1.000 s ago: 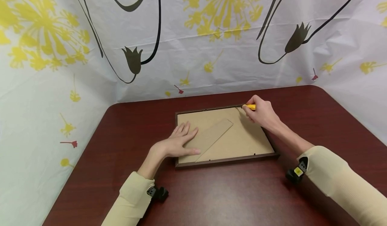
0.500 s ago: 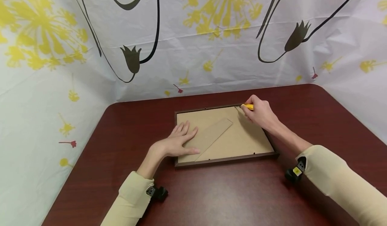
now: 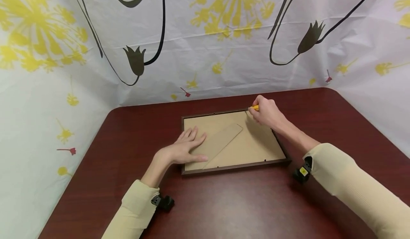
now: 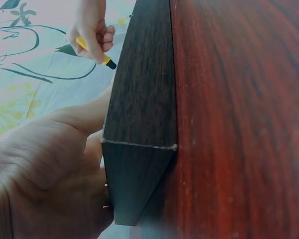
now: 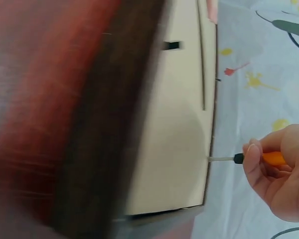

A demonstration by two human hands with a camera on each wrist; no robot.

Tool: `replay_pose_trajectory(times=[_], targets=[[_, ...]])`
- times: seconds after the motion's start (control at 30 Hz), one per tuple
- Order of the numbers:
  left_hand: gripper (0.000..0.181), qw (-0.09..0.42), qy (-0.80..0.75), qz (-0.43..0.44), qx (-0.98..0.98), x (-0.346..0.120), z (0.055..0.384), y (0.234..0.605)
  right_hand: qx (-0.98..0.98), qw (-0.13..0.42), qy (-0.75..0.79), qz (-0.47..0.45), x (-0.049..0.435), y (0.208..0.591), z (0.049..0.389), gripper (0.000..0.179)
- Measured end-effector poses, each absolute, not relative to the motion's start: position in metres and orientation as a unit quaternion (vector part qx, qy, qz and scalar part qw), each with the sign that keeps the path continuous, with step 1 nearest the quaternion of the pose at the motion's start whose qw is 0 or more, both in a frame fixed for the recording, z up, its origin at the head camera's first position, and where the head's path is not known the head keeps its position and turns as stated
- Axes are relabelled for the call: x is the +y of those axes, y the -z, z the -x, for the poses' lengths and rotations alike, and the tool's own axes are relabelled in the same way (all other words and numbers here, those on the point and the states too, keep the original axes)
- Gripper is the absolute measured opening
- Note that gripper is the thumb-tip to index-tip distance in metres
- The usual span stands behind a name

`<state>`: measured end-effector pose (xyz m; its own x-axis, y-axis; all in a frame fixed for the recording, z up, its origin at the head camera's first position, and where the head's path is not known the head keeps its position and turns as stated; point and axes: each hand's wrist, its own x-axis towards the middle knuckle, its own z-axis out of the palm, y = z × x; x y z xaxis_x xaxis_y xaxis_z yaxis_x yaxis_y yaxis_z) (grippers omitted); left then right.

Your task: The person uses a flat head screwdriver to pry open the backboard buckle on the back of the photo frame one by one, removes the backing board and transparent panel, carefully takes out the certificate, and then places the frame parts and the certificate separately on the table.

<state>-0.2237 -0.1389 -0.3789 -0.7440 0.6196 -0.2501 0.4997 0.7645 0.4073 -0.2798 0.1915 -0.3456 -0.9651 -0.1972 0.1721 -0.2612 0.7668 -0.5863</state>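
Note:
A brown picture frame (image 3: pixel 235 168) lies back side up on the table, its tan backing board (image 3: pixel 256 144) showing. A slanted stand flap (image 3: pixel 221 141) runs across that board. My left hand (image 3: pixel 180 152) rests flat over the frame's left side, fingers spread on the backing and flap. At the far edge, toward the right, my right hand (image 3: pixel 267 111) grips a screwdriver (image 5: pixel 274 158) by its yellow handle. In the right wrist view its thin metal shaft (image 5: pixel 222 159) reaches the edge of the backing board, beside the frame's inner rim.
Small black tabs (image 5: pixel 173 45) stick out along the frame's inner edge. The dark red wooden table (image 3: pixel 243 207) ends just behind the frame. A white flower-printed sheet (image 3: pixel 179 54) hangs behind and at both sides. Each wrist carries a small black camera (image 3: pixel 166 203).
The right hand has shifted slightly left and away, swinging the screwdriver handle while its tip stays at the far edge. The left hand keeps its place on the frame. The head view has turned slightly.

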Motion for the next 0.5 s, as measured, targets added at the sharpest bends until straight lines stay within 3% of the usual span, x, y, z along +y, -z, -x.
replay_pose_trajectory(times=[0.17,0.5], targets=[[0.087,0.189,-0.159,-0.302,0.921,-0.142,0.223,0.378,-0.942,0.007,-0.312,-0.123,0.186,0.33,0.292,0.017],[0.087,0.189,-0.154,-0.306,0.92,-0.139,0.226,0.382,-0.95,-0.016,-0.281,-0.134,0.182,0.306,0.322,0.014]])
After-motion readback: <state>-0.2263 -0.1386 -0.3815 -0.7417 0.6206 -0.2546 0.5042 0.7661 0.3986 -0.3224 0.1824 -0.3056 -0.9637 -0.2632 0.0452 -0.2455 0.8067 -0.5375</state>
